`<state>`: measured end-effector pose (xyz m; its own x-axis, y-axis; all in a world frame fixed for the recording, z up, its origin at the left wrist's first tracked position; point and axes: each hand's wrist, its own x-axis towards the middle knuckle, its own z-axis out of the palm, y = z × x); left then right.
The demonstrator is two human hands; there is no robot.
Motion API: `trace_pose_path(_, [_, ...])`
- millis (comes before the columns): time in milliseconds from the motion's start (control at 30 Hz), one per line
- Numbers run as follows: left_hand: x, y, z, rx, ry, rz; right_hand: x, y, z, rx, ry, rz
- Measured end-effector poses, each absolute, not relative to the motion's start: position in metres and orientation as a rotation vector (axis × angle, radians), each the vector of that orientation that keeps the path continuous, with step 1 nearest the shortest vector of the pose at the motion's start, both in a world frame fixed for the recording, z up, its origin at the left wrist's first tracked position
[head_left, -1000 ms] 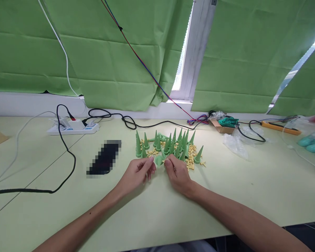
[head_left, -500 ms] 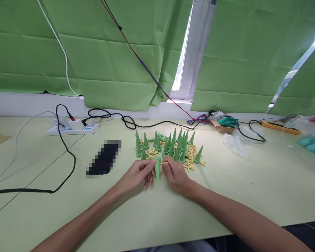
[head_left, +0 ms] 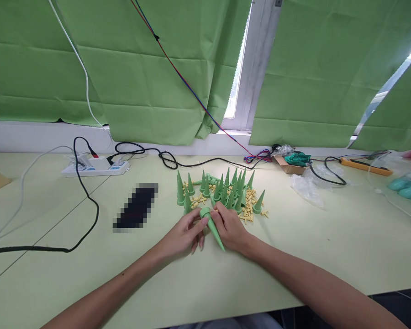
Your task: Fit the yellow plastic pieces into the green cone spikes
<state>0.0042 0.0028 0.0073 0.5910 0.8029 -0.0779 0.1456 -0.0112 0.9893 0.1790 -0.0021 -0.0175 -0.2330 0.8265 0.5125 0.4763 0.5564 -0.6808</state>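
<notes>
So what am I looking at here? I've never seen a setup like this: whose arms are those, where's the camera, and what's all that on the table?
There's no machine here: these are a person's bare left hand and right hand. The camera is worn on the person's head, looking forward and down.

The left hand grips a long, light-green, plastic-looking cone near its wide end; the tip points toward the person. The right hand is close against that end, though exactly what its fingers pinch is hard to tell.

Beyond the hands, on a pale green table, upright green cones stand among small yellow plastic-looking pieces. Farther left lies a long white power strip.
</notes>
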Motion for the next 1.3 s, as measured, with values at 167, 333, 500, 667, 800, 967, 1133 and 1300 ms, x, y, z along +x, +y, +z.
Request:
trace_pose_path(167, [0.006,0.002,-0.002,1.549,0.847,0.653,0.179,-0.002,-0.017,-1.086,-1.874,0.477])
trace_pose_path(333, [0.005,0.002,-0.005,1.569,0.85,0.69,0.179,-0.002,-0.018,-1.082,-1.87,0.479])
trace_pose_path(500, [0.006,0.001,-0.002,1.58,0.85,0.771,0.179,-0.003,-0.016,-1.066,-1.884,0.454])
trace_pose_path(667, [0.005,0.002,-0.003,1.621,0.842,0.83,0.179,-0.003,-0.016,-1.071,-1.891,0.445])
trace_pose_path(800, [0.002,0.003,-0.004,1.666,0.88,0.846,0.179,-0.003,-0.017,-1.071,-1.904,0.429])
trace_pose_path(967, [-0.001,0.004,-0.003,1.679,0.881,0.864,0.18,-0.003,-0.017,-1.062,-1.908,0.406])
trace_pose_path(1133, [-0.001,0.006,-0.003,1.695,0.906,0.876,0.18,-0.003,-0.018,-1.057,-1.915,0.401])
trace_pose_path(1300, [-0.003,0.006,-0.003,1.834,0.997,0.898,0.179,-0.004,-0.019,-1.016,-1.922,0.356])
